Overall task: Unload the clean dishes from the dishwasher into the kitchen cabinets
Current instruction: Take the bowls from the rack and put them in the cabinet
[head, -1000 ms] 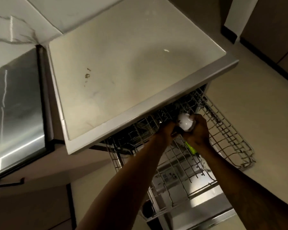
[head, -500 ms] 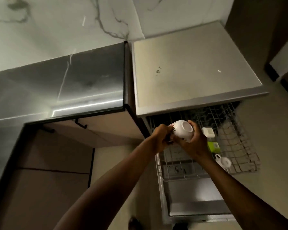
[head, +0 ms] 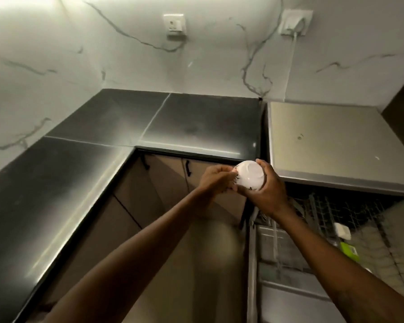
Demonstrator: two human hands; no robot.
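A small white cup (head: 250,176) with a dark pattern near its rim is held bottom-up in front of the counter edge. My right hand (head: 269,190) wraps round its right side, and my left hand (head: 216,180) pinches its left edge. The dishwasher (head: 331,145) stands at the right with its wire rack (head: 350,220) pulled out. In the rack lie a white square piece (head: 342,230) and a green item (head: 348,250). Lower cabinet doors (head: 166,180) with black handles sit under the counter, behind my hands.
A dark, shiny L-shaped countertop (head: 84,164) runs along the left and the back. The marble wall carries a socket (head: 174,25) and a second socket with a plugged cable (head: 295,22). The dishwasher's open door (head: 289,297) juts out at the lower right.
Both hands have lifted the cup out of the rack and carried it left, up to the counter edge. The view has swung left and up from the dishwasher to the counter and wall.
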